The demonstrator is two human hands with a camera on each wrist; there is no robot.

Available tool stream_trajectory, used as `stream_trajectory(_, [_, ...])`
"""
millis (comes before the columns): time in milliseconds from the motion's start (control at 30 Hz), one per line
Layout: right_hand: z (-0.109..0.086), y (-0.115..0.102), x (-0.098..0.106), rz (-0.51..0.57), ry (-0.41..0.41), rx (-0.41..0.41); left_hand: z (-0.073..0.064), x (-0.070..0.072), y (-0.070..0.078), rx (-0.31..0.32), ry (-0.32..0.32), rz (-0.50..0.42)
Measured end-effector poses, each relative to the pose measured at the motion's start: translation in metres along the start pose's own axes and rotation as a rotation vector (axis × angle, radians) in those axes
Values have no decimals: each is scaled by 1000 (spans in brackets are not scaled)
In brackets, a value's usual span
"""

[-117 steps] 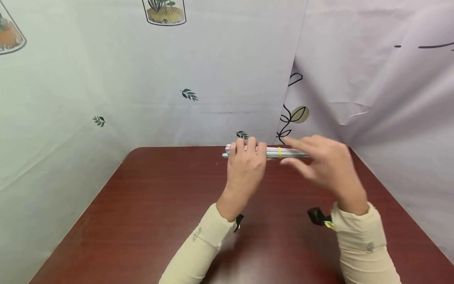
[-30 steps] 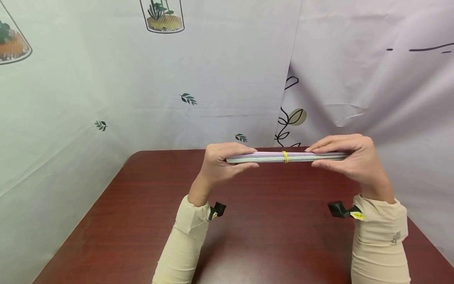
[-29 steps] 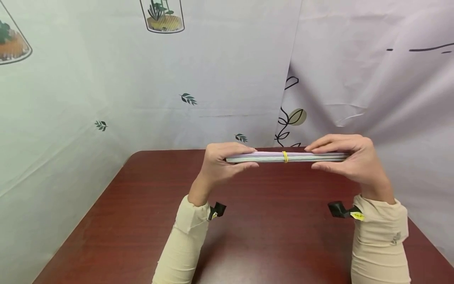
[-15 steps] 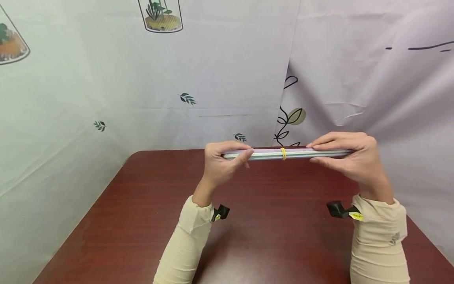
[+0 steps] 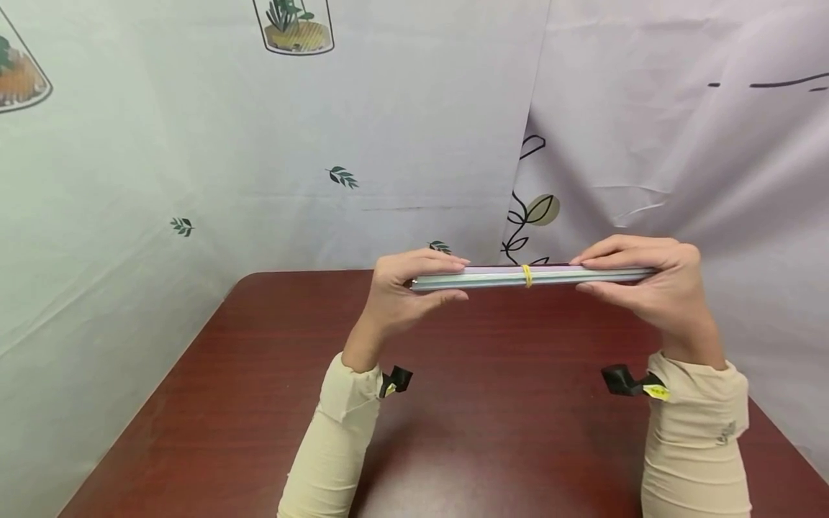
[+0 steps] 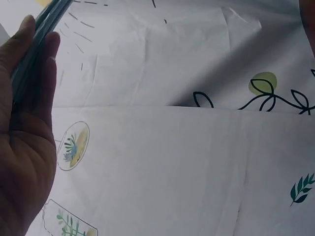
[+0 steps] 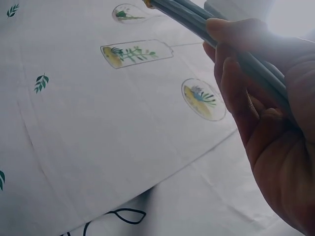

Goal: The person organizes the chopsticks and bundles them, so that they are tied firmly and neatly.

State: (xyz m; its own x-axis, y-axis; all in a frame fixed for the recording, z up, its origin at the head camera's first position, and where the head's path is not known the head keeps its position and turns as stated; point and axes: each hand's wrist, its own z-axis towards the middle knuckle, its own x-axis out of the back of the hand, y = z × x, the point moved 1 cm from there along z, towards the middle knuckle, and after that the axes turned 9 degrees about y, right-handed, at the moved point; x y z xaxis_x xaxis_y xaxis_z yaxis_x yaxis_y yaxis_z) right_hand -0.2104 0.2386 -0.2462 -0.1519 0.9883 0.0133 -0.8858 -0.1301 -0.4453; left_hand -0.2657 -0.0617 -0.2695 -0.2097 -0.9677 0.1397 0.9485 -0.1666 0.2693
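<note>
A bundle of slim, pastel-coloured sticks [image 5: 492, 278] is held level above the far part of the table. Round its middle sits a yellow rubber band [image 5: 527, 276]. My left hand [image 5: 396, 291] grips the left end, fingers above and thumb below. At the other end my right hand [image 5: 670, 288] holds it the same way. In the left wrist view the bundle [image 6: 37, 54] lies between thumb and fingers of the left hand [image 6: 29, 147]. The right wrist view has the bundle [image 7: 184, 17] running into the right hand [image 7: 280, 152]. Both bundle ends are hidden by the hands.
Beneath the hands is a dark red-brown wooden table [image 5: 479, 432]. White cloth [image 5: 401, 129] printed with leaves and jars hangs behind it and along both sides. Black wrist cameras [image 5: 622, 380] stick out from the cream sleeves [image 5: 696, 439].
Earlier the left hand lay over the bundle and the right hand was blurred beside it. Now both hold the ends. Since half a second ago, the left thumb has dropped below the bundle.
</note>
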Motion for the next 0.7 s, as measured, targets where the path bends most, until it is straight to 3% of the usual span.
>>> stream_trajectory(167, [1,3,-5,-38,-14,-42,-1,-4,-1,-17,36,84])
stream_trajectory(267, [1,8,-6,-42,-6,-55,-3,-7,-2,19,43,117])
stream_trajectory(367, [-1,13,-2,-51,6,-90,-5,-5,-5,86,14,125])
stream_trajectory(500, [-5,25,6,-73,8,-219,-7,3,-12,201,-61,104])
stream_trajectory(700, [-12,61,15,-127,19,-342,-19,14,-37,382,-127,107])
